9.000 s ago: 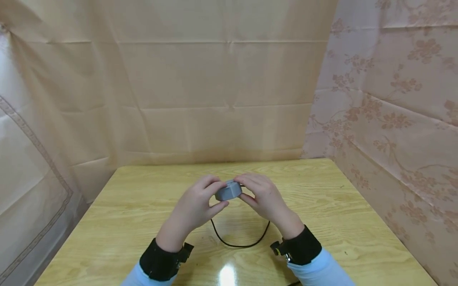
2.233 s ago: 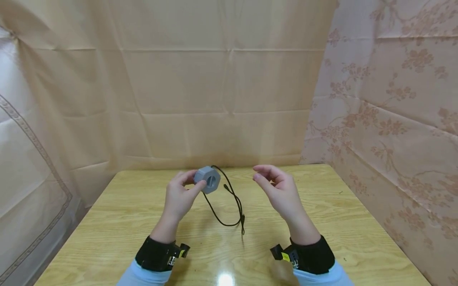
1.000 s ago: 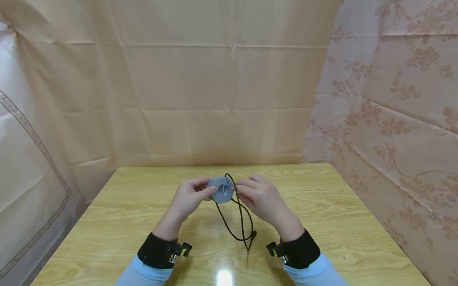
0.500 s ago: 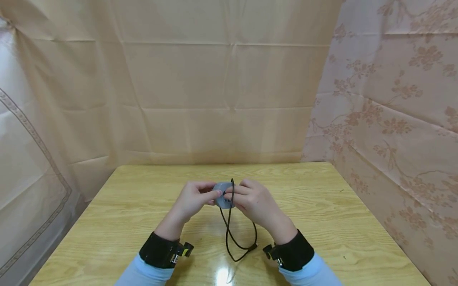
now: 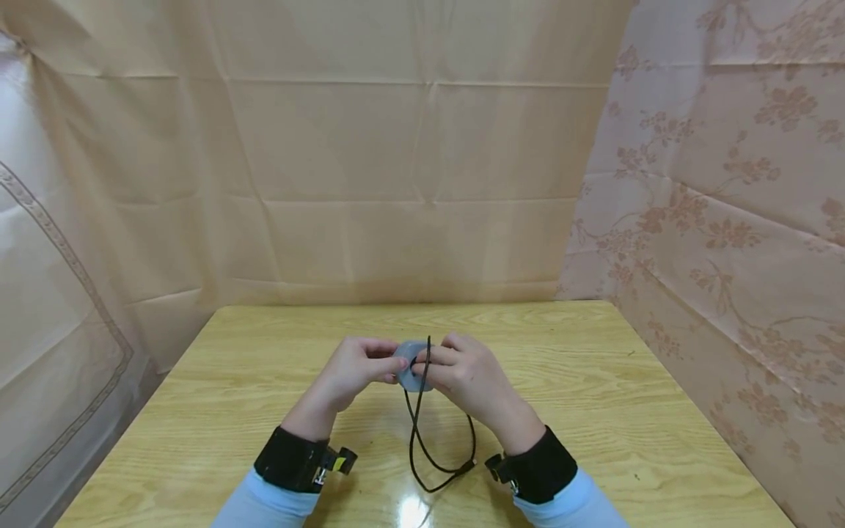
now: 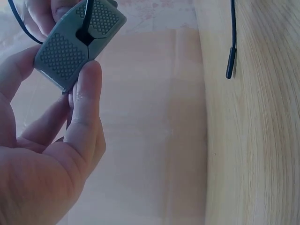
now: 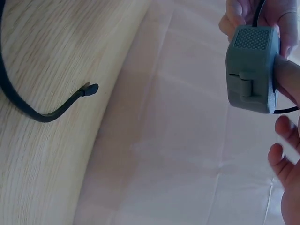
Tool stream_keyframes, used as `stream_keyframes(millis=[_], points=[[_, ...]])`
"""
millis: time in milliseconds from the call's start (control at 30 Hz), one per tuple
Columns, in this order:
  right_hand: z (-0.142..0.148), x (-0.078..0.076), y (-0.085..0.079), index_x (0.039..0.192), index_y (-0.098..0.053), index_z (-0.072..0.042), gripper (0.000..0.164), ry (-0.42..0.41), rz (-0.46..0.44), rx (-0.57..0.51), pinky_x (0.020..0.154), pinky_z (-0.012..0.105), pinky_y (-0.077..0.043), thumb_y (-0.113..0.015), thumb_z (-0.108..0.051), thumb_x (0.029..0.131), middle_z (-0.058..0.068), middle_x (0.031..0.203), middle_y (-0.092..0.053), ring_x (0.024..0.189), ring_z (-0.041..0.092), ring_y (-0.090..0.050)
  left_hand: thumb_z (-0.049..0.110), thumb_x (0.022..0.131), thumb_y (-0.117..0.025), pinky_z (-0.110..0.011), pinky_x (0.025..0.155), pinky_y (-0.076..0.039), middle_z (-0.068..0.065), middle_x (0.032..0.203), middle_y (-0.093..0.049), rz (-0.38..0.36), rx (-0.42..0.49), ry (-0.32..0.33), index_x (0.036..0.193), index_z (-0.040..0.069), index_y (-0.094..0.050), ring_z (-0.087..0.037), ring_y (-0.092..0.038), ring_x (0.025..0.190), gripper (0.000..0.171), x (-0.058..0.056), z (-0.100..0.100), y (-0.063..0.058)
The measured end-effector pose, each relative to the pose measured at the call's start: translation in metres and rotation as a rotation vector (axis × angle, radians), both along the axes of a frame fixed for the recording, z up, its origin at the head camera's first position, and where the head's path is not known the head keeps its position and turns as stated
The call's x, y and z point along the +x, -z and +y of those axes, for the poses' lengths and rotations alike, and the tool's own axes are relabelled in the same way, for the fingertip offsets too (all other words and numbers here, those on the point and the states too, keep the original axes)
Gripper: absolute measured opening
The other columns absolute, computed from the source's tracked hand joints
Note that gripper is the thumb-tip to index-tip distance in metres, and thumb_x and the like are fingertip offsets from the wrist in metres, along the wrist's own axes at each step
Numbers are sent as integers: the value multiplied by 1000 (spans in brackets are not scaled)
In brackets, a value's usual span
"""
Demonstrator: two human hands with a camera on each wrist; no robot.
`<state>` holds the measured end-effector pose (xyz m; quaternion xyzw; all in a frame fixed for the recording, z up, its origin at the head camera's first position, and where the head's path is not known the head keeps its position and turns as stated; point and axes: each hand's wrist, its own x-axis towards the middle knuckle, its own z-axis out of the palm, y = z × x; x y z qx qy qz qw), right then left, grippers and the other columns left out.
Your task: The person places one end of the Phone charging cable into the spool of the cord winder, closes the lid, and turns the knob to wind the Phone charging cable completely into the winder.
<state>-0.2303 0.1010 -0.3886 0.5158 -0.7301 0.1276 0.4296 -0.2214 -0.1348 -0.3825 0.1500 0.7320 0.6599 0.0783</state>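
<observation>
In the head view my left hand point(image 5: 346, 374) holds a grey hexagonal cable winder point(image 5: 412, 347) by its left edge, above the table. My right hand point(image 5: 469, 378) has its fingers at the winder's round middle, curled in on it; they hide most of that face. A thin black cable point(image 5: 413, 440) hangs from the winder in crossed loops. The left wrist view shows the winder's dotted side panels point(image 6: 61, 55) and the cable entering a small slot between them. In the right wrist view a small latch-like tab point(image 7: 245, 84) sits on the winder's side, and a finger reaches into its face.
The wooden table point(image 5: 264, 411) stretches under both hands. A beige cloth point(image 5: 330, 183) hangs behind it, a flowered cloth point(image 5: 719, 205) on the right. Loose black cable ends dangle near the table, one a slim tip point(image 6: 231, 63), another a plug-like end point(image 7: 90, 89).
About two seconds ago my right hand was apart from the winder; it has since come left onto the winder's middle. The winder has moved right and slightly lower, with the cable loops hanging beneath.
</observation>
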Motion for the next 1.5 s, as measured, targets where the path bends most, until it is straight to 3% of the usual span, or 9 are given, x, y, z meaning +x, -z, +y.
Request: stream_keyframes(millis=[200, 433, 633, 767, 1067, 1267, 1500], points=[[-3, 5, 0, 96, -82, -19, 17, 66, -36, -65, 57, 21, -43, -88, -19, 80, -6, 99, -72, 68, 14, -48, 13, 92, -77, -38, 81, -59, -18, 111, -71, 10, 19, -9, 121, -7, -70, -26, -70, 94, 36, 1, 3, -4], [-9, 13, -1, 95, -78, -8, 9, 78, -87, -146, 64, 24, -56, -82, -11, 87, 3, 90, -66, 76, 16, -64, 9, 91, -77, -39, 78, -60, -19, 107, -71, 49, 27, -48, 119, -9, -70, -27, -71, 90, 34, 6, 7, -9], [-13, 16, 0, 93, -76, -3, 9, 76, -102, -187, 55, 22, -52, -80, -10, 89, 5, 81, -60, 63, 14, -58, 12, 90, -80, -42, 80, -60, -19, 105, -71, 91, 20, -44, 118, -8, -70, -27, -71, 90, 36, 8, 8, -9], [-15, 19, 2, 93, -73, -2, 11, 96, -161, -227, 51, 20, -48, -80, -9, 89, 4, 76, -55, 58, 12, -52, 14, 90, -81, -40, 79, -60, -18, 104, -72, 103, 10, -51, 119, -9, -70, -27, -72, 87, 39, 11, 9, -10], [-24, 24, 1, 89, -73, 0, 7, 160, -288, -388, 51, 20, -50, -78, -5, 89, 5, 75, -62, 59, 11, -56, 21, 88, -83, -39, 77, -60, -16, 98, -74, 156, -35, -117, 114, -5, -74, -27, -73, 84, 38, 14, 13, -12], [-27, 25, -1, 90, -68, -2, 8, 176, -517, -539, 49, 18, -48, -76, -3, 90, 1, 72, -64, 57, 6, -57, 25, 85, -85, -36, 74, -60, -8, 91, -75, 225, -91, -206, 102, 4, -80, -23, -73, 84, 28, 15, 18, -10], [-28, 24, -1, 95, -61, 0, 4, 68, -831, -714, 42, 28, -51, -64, 1, 93, 1, 69, -63, 49, 9, -58, 26, 84, -86, -33, 70, -58, -4, 88, -75, 317, -134, -244, 107, 6, -79, -21, -70, 85, 31, 17, 22, -8]])
